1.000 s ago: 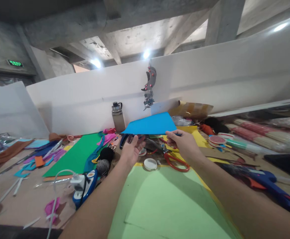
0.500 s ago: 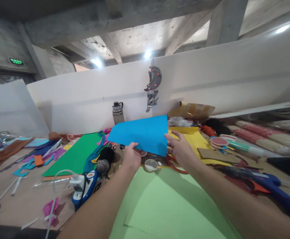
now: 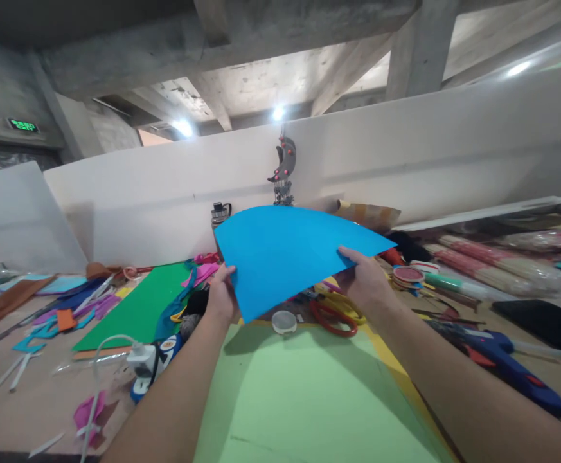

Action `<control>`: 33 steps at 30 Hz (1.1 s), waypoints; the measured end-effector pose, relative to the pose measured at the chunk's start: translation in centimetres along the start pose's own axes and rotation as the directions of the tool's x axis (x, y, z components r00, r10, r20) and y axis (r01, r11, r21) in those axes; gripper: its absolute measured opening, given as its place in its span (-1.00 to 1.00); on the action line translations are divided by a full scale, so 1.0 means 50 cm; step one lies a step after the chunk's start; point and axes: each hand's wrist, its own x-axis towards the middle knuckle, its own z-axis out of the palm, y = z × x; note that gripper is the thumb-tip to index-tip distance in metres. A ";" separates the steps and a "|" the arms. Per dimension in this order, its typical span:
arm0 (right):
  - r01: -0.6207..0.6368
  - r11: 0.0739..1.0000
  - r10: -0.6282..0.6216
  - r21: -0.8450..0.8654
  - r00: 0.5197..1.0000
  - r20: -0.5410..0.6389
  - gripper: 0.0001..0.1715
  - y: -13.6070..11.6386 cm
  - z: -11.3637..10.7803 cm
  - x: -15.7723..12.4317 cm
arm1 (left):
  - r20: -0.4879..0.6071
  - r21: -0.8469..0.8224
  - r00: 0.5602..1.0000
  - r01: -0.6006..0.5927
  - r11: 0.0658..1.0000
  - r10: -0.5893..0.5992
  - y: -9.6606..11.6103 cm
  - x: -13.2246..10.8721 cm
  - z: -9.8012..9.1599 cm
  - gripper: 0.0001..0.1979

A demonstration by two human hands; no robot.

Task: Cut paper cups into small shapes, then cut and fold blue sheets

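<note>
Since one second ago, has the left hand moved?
Yes, the left hand moved left in view, from lower right of the bottle to roughly below it.

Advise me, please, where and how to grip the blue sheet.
The blue sheet is thin and broad, so two pinches seem best, from the near side: left hand on its left edge, right hand on its near edge toward the right corner.

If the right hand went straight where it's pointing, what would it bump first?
The right hand would first meet the thin, bright-blue, curved-edged sheet it holds; past that, maybe the upright white panel, but depth is unclear.
</note>
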 end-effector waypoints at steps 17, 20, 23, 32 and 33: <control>0.048 0.921 -0.040 -0.387 0.999 0.029 -0.68 0.084 0.021 -0.107 | 0.284 0.006 0.957 0.059 0.998 -0.058 -0.108 -0.100 0.099 -0.48; 0.069 0.913 -0.062 -0.403 0.998 0.031 -0.68 0.064 0.022 -0.114 | 0.092 -0.070 0.995 0.037 0.997 -0.030 -0.093 -0.068 0.080 -0.55; 0.102 0.937 -0.087 -0.334 0.994 0.059 -0.58 0.044 0.020 -0.101 | 0.031 -0.093 0.999 -0.012 0.996 0.015 -0.071 -0.037 0.057 -0.58; 0.091 0.909 -0.044 -0.407 0.991 0.124 -0.56 0.047 0.012 -0.070 | -0.122 -0.137 0.989 -0.099 0.986 0.083 -0.034 -0.005 0.036 -0.62; 0.074 0.913 -0.018 -0.401 0.990 0.141 -0.59 0.053 0.014 -0.074 | -0.099 -0.147 0.993 -0.082 0.986 0.068 -0.038 -0.011 0.041 -0.63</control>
